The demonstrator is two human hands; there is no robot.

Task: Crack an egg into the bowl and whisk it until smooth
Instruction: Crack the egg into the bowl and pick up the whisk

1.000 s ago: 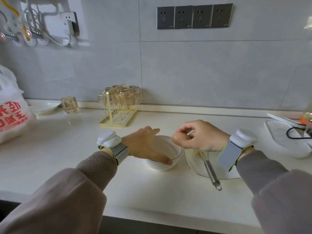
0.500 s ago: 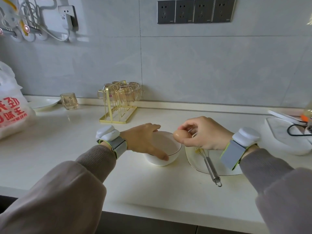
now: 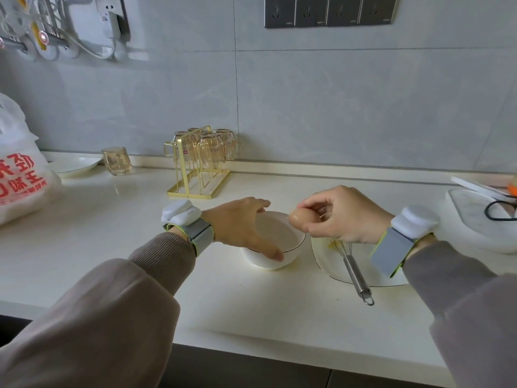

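Egg (image 3: pixel 298 217) sits pinched in the right hand (image 3: pixel 342 217), thumb below and fingertips on top, brown shell intact as far as I can tell. Head view, only view: egg is now right at the far-right rim of the white bowl (image 3: pixel 291 254), touching or just about touching it; a second ago it hung a bit clear of the rim and slightly higher, so the hand has dropped it in toward the edge. Reads as the tap-to-crack step, no crack or spill visible yet. Bowl interior looks empty. Left hand (image 3: pixel 240 226) is wrapped over the bowl's left side, thumb on the near rim, fingers arched over the far rim, bracing it; same grip as before, barely moved. Whisk (image 3: pixel 353 268) lies unused on the plate (image 3: pixel 326 263) just right of the bowl, wire end under the right hand, some yellow smear near it. Camera has tipped down slightly, the counter (image 3: pixel 223 303) layout unchanged. Task is early: crack pending, whisking not started. Risk: a hard tap could skid the bowl or drop shell inside.
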